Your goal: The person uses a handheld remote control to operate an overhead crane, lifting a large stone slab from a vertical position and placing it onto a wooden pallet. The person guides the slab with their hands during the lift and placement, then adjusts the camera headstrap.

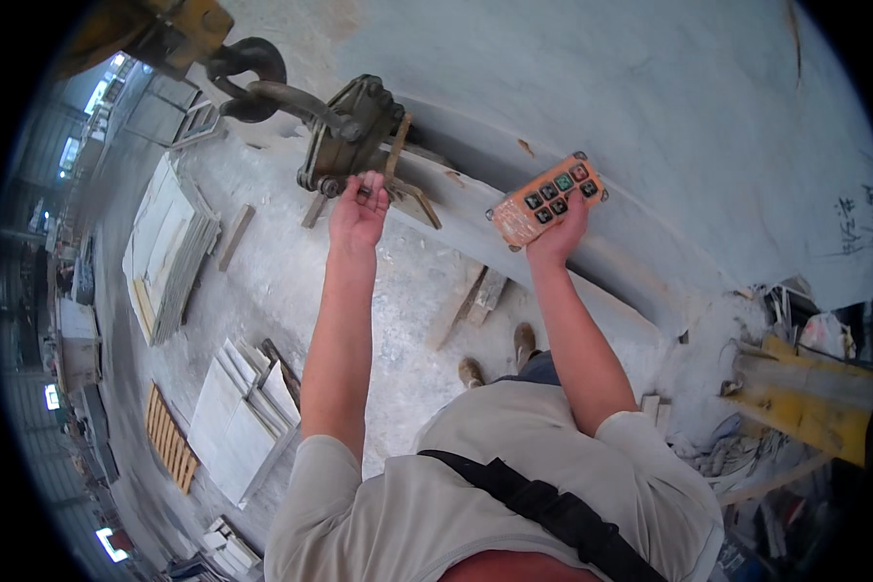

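My right hand (561, 233) holds an orange crane remote control (543, 201) with black, green and red buttons, the thumb resting by the lower row. My left hand (361, 209) is raised palm up at the lower edge of a heavy dark metal lifting clamp (349, 136). Its fingers curl against the clamp; just what part they grip is partly hidden. A shackle (306, 103) joins the clamp to a large crane hook (247, 73). Thin wooden pieces (415, 206) stick out at the clamp, beside the edge of an upright pale stone slab (514, 215).
A large grey stone face (689, 136) fills the upper right. Stacked slabs (170, 252) and more pale slabs (238, 417) stand at left, near a wooden pallet (170, 441). Timber blocks (488, 295) lie by my boots. At right are a yellow beam (815, 398) and clutter.
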`<state>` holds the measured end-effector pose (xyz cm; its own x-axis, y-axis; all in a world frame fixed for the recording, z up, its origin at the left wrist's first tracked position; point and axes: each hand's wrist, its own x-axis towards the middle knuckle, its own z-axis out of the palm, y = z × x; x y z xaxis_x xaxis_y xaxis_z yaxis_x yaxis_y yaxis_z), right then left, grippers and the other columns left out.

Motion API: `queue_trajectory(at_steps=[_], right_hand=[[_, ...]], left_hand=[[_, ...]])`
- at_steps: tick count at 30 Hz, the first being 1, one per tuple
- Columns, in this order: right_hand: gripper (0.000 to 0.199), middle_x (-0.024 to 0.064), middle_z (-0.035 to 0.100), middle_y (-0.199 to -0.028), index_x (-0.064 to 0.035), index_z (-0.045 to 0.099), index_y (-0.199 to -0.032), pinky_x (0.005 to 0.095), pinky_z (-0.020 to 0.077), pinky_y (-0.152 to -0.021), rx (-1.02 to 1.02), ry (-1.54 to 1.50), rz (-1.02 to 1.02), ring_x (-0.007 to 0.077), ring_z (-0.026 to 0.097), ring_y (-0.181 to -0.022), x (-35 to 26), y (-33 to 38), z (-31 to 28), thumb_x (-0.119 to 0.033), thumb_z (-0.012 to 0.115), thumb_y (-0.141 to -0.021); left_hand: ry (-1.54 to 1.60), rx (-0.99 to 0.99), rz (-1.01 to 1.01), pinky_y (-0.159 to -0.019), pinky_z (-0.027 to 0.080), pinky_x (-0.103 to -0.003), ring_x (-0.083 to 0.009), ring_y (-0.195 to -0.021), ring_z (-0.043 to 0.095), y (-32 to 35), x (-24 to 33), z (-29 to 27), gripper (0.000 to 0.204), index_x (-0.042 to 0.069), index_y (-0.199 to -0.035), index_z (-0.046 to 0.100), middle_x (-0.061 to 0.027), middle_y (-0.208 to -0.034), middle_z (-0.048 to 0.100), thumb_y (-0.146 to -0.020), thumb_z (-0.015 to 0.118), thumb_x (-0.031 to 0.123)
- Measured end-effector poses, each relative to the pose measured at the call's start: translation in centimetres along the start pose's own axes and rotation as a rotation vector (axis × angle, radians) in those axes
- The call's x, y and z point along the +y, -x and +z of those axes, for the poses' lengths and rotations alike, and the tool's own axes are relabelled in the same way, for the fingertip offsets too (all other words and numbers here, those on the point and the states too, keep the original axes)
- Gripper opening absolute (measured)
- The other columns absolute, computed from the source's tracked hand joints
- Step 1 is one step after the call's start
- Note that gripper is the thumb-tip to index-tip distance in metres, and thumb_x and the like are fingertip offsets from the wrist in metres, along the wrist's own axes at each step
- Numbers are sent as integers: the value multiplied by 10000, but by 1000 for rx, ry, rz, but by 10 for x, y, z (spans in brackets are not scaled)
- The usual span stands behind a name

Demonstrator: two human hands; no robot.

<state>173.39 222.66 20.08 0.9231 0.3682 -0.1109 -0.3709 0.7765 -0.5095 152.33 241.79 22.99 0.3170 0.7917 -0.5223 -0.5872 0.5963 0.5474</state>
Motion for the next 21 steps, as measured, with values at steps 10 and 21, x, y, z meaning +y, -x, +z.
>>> queue_trajectory(at_steps=[10,21], right_hand=[[288,31,564,-997,-76,462,-1136,285,502,-738,-2,62,3,124,590,-868,-7,3,5,-261,517,-922],[254,43,570,-998,-62,479,-1107,290,511,-729,25,72,-68,137,603,-865,-6,3,11,-207,495,-899]], left_hand=[[-32,31,20,-726,507,-315,-195,-952,628,0,-1,1,171,122,-1003,528,-34,-999,642,-980,413,246],[84,115,20,-698,488,-320,-187,-873,649,15,-9,19,216,103,-1070,500,-30,-948,647,-952,456,279]])
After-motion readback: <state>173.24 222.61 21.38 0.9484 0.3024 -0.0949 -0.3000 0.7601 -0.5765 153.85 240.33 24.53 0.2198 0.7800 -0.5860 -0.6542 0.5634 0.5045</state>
